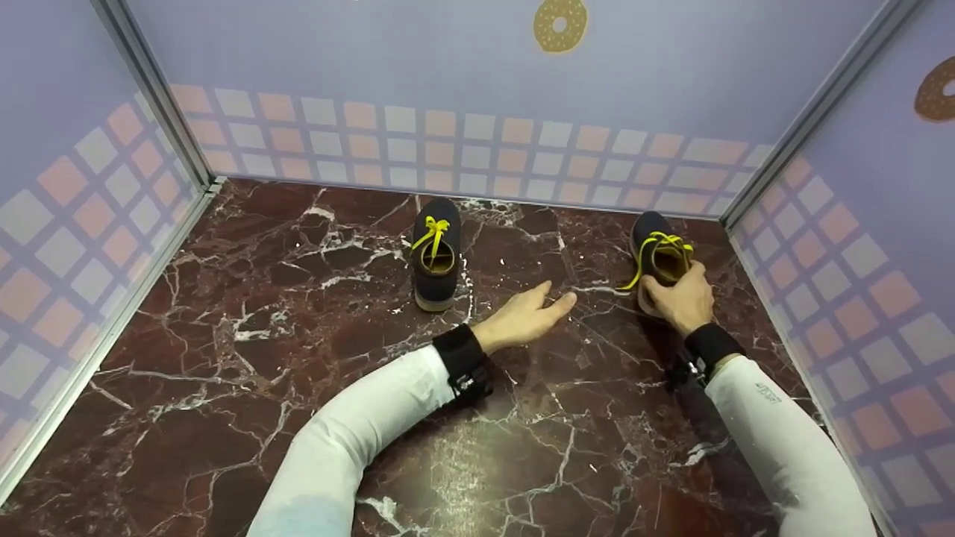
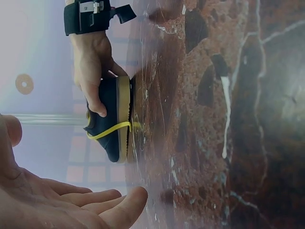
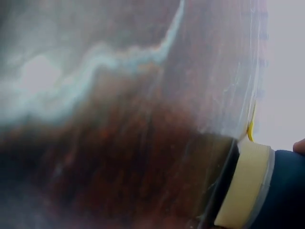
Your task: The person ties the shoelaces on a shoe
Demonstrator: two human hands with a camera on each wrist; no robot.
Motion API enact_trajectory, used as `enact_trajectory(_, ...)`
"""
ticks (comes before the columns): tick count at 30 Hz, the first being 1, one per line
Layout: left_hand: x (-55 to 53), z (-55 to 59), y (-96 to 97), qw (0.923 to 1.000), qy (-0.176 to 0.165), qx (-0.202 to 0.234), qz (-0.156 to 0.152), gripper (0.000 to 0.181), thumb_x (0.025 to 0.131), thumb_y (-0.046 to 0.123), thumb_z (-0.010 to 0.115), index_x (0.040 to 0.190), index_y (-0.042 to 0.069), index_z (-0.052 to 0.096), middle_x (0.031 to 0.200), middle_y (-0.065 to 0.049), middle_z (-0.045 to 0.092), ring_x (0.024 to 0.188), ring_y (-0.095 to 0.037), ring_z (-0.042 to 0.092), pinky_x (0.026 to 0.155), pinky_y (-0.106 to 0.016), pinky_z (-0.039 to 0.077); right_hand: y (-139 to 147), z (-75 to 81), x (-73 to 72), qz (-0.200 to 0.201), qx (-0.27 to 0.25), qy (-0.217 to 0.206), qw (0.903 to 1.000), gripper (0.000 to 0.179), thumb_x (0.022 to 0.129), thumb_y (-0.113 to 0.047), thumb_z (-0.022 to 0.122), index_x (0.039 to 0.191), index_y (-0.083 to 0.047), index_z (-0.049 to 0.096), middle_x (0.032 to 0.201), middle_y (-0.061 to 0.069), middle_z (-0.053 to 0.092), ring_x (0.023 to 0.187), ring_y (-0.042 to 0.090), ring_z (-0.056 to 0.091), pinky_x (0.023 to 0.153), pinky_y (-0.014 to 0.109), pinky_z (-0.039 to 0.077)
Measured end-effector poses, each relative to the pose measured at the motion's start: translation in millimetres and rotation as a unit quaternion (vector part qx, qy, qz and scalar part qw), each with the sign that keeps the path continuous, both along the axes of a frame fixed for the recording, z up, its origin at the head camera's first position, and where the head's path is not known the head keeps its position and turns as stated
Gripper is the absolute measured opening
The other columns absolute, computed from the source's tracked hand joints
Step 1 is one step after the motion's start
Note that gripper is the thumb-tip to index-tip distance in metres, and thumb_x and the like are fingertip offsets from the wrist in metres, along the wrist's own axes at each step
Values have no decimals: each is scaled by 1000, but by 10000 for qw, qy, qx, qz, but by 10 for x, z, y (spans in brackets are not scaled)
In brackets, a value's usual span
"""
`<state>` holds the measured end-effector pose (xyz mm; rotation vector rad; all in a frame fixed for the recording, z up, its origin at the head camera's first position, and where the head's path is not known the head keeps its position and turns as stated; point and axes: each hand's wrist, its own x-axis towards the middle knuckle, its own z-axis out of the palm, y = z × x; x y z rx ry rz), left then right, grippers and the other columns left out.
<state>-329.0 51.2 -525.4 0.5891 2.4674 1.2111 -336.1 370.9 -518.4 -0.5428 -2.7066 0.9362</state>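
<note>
My right hand [image 1: 685, 298] grips the heel end of a dark shoe [image 1: 650, 224] at the right, thumb on one side and fingers on the other. Its yellow lace [image 1: 630, 280] hangs loose, trailing off the left side. In the left wrist view, this shoe [image 2: 110, 107] is upright with its tan sole at or very near the floor. The right wrist view catches only its heel part [image 3: 286, 191]. My left hand [image 1: 526, 313] is held between the two shoes with fingers extended, holding nothing. The matching shoe [image 1: 435, 287] stands left of it, its yellow lace tied in a bow.
Dark red marbled floor [image 1: 336, 388] lies under everything. A lilac back wall [image 1: 448, 67] with pink and white squares rises just beyond the toes. Side walls stand at left [image 1: 60, 216] and right [image 1: 858, 298], the right one close to the gripped shoe.
</note>
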Motion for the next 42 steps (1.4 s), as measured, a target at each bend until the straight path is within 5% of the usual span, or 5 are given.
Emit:
enact_trajectory(4,-94,-189,45,9998,212,-22,27,121,99,97,27,176,5,33,180,-15,44,167,-33,45,139,-43,37,-75,32,56,231,53,-148,9996,97,95,-49,77,165,4,35,156,39,59,143,59,59,122,68,48)
enact_trajectory(11,169,232,-13,9996,-178,201,-86,98,113,73,40,175,-2,29,182,-21,36,171,-38,36,142,-47,29,-216,69,132,563,246,-195,9979,99,98,-49,78,166,7,33,155,44,57,141,61,59,120,70,48)
enact_trajectory(24,168,275,-87,9990,-295,273,172,95,114,68,44,176,-3,26,182,-23,35,171,-36,37,143,-45,28,-539,34,197,1240,579,-96,9905,103,101,-46,73,174,7,22,170,38,45,154,59,49,126,72,42)
enact_trajectory(32,-113,-68,-76,9992,-79,149,350,99,111,73,45,175,-1,31,175,-22,49,162,-37,52,136,-47,41,-807,37,275,1424,590,-311,9876,111,104,-50,71,176,8,9,179,37,30,160,60,41,129,73,39)
enact_trajectory(42,-440,-483,-42,9991,-51,236,360,97,111,68,51,179,4,23,181,-19,40,168,-30,43,139,-42,35,-1086,33,368,1740,617,-152,9827,110,104,-50,72,176,9,13,175,37,37,154,58,50,125,70,46)
